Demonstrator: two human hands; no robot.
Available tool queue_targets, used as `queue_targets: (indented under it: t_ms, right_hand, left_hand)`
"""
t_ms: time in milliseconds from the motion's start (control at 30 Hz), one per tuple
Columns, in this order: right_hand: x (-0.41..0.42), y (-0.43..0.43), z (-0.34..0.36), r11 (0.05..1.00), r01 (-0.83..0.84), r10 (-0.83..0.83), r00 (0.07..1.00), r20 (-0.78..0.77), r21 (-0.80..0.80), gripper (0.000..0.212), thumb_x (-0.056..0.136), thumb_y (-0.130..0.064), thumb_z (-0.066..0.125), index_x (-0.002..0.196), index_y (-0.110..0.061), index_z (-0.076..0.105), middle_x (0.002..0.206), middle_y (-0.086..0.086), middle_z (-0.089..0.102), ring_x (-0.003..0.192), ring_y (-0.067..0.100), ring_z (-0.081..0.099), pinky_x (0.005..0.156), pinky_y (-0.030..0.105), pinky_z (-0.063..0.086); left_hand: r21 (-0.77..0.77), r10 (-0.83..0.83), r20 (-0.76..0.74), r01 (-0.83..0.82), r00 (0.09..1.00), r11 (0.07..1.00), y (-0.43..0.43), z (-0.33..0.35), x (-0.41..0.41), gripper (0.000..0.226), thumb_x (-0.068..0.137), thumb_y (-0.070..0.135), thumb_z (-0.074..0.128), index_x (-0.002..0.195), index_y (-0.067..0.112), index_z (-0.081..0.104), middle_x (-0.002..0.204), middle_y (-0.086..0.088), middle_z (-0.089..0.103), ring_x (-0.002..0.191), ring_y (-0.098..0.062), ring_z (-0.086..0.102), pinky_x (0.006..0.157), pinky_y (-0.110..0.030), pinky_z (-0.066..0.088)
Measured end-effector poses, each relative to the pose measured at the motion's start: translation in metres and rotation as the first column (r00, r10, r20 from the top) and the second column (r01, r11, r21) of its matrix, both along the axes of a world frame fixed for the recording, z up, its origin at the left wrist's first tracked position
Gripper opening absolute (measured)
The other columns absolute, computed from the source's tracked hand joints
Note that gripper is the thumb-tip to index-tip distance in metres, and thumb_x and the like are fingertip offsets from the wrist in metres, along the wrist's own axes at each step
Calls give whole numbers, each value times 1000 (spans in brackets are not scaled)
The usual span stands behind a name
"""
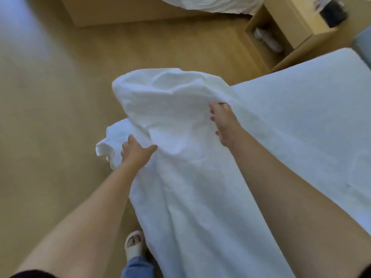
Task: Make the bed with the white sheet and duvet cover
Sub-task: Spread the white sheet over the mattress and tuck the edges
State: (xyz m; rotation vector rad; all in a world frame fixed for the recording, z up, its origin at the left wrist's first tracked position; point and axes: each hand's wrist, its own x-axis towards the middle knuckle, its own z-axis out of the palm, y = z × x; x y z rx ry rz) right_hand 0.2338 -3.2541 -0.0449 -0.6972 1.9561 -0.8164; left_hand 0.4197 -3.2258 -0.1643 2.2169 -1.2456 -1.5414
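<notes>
A white sheet (180, 177) hangs bunched in front of me, off the near corner of the bed, and runs down to the floor. My left hand (136, 150) grips a fold at its left edge, thumb out on top. Higher up, my right hand (222, 123) grips the raised cloth, fingers curled into it. The mattress (311, 121) lies to the right under a flat white cover. A second heap of white bedding (210, 3) lies on another bed at the top of the frame.
Wooden floor (60, 117) spreads out to the left and ahead. A wooden bedside cabinet (285, 29) with an open shelf stands beyond the mattress at the upper right. My foot in a white slipper (134, 245) stands beside the hanging sheet.
</notes>
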Motion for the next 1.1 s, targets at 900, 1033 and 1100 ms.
queue_targets:
  t_ms: [900,1033,1100]
  right_hand:
    - [10,262,-116,864,-296,425,862,-275,407,54,94,-24,53,144,-14,33,146,5,38,133,23,34,109,35,27]
    - [-25,337,-100,904,-254,383,838,-388,343,47,93,-22,51,137,-8,43,140,8,45,130,25,37,106,32,24]
    - [-49,385,-92,924,-192,331,833,-443,330,50,86,-27,46,130,-3,51,131,12,52,124,30,43,104,34,27]
  left_hand:
    - [560,658,-559,-356,504,748,205,-34,11,61,72,25,75,128,10,55,121,-13,64,108,-33,63,94,-48,49]
    - [199,338,-324,-286,884,937,256,-33,-26,80,70,32,81,136,10,43,127,-5,56,113,-24,55,97,-42,46]
    - [93,341,-189,-329,921,940,285,-27,-45,101,62,43,83,141,7,31,138,-10,43,123,-27,46,103,-45,41]
